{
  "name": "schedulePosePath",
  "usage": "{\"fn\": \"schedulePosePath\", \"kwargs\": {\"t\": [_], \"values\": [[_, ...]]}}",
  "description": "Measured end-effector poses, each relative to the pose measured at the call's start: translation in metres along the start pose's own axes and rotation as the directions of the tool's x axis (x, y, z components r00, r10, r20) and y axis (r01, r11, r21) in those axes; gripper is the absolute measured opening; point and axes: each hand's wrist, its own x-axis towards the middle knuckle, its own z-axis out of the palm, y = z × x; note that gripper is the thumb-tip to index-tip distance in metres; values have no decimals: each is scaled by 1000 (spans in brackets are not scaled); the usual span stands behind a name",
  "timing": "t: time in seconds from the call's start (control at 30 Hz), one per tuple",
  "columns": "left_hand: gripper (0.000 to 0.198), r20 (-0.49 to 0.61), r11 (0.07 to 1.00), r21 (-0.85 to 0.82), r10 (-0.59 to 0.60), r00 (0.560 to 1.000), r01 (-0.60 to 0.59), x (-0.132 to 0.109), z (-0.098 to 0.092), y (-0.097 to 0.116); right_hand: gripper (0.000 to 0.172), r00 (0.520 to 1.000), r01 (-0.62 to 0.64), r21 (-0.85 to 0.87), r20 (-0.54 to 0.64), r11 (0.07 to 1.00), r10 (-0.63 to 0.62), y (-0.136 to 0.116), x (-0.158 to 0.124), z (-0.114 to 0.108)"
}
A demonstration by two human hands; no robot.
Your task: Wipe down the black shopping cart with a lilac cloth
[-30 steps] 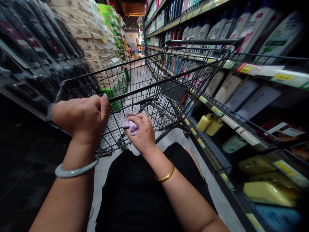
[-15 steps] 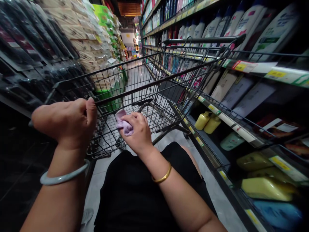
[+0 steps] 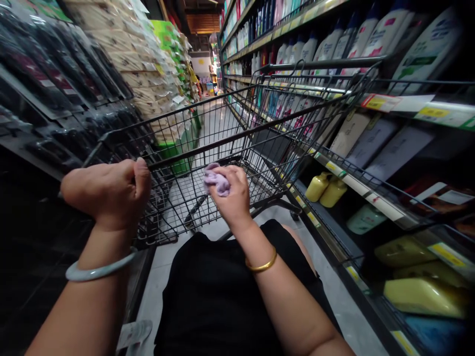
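My left hand (image 3: 107, 193), a pale bangle below it, is closed round the near rim of a black wire shopping cart (image 3: 211, 143) at its left end. A crumpled lilac cloth (image 3: 219, 183) is bunched in my right hand (image 3: 235, 198), which has a gold bangle on its wrist. That hand is in front of the cart's near wire side, just below the rim; whether the cloth touches the wires I cannot tell. Wire mesh and the floor show through the basket.
Shelves on the right hold shampoo bottles (image 3: 423, 54), boxes and yellow pump bottles (image 3: 317, 187) close to the cart. Packaged goods (image 3: 128, 54) hang and stack at left. A tiled aisle (image 3: 213, 118) runs ahead. A clear plastic object (image 3: 135, 332) is low at left.
My right hand has moved right and slightly up along the cart's side with the lilac cloth. My left hand keeps its hold on the rim. The view has shifted slightly.
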Motion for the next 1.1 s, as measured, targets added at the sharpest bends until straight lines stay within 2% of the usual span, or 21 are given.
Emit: {"fn": "schedulePosePath", "kwargs": {"t": [0.13, 0.17, 0.3, 0.33, 0.4, 0.47, 0.53, 0.57, 0.63, 0.7, 0.77, 0.8, 0.87, 0.97, 1.03, 1.1], "values": [[39, 0, 1000, -11, -11, 1000, 11, 0, -4, 0, 26, 990, -55, 23, -131, 998, 58, -1, 2, -2], [38, 8, 1000, -19, -18, 1000, 18, 0, -5, 1, 27, 992, -47, 24, -116, 999, 49, -4, 0, 1], [37, 33, 999, -20, -27, 999, 28, -1, -11, 0, 29, 996, 57, -2, 70, 998, -57, -17, -11, 10], [37, 43, 1000, -16, -17, 999, 17, -1, -13, -1, 29, 995, 74, -3, 74, 997, -74, -18, -10, 8], [40, 54, 1000, -13, 15, 998, -14, -2, -17, -2, 28, 997, 81, 12, -8, 997, -81, -17, -2, -1], [42, 14, 998, -31, 48, 999, -47, -3, -20, 1, 26, 988, 79, 22, -136, 997, -75, -16, 8, -13], [41, -54, 994, -88, 63, 997, -68, -4, -21, 13, 25, 972, 58, 18, -230, 998, -52, -19, 14, -20], [41, -84, 989, -129, 63, 994, -74, -5, -20, 22, 26, 972, 45, 15, -229, 999, -40, -22, 14, -19], [43, -106, 972, -213, 76, 991, -98, -4, -17, 46, 29, 993, 51, 10, -109, 999, -50, -31, 6, -11], [46, -84, 956, -258, 125, 989, -142, -2, -11, 71, 31, 990, 107, 7, 91, 994, -107, -39, -3, 0], [50, -61, 955, -254, 141, 988, -152, 0, -5, 89, 32, 980, 125, 1, 155, 992, -124, -40, -5, 5], [51, -55, 962, -231, 133, 990, -142, 0, -1, 95, 31, 985, 117, -1, 124, 993, -116, -38, -3, 4], [51, -57, 979, -168, 107, 993, -115, 0, 5, 101, 29, 995, 97, -6, -19, 995, -97, -31, 9, -7], [46, -104, 985, -148, 68, 992, -83, -2, 15, 102, 24, 971, 92, -35, -218, 995, -98, -23, 26, -24], [42, -158, 979, -203, 5, 987, -37, -4, 21, 101, 24, 959, 117, -70, -251, 991, -131, -24, 29, -26], [40, -190, 964, -266, -68, 979, 16, -6, 28, 101, 26, 960, 175, -95, -204, 980, -191, -27, 26, -20]]}}
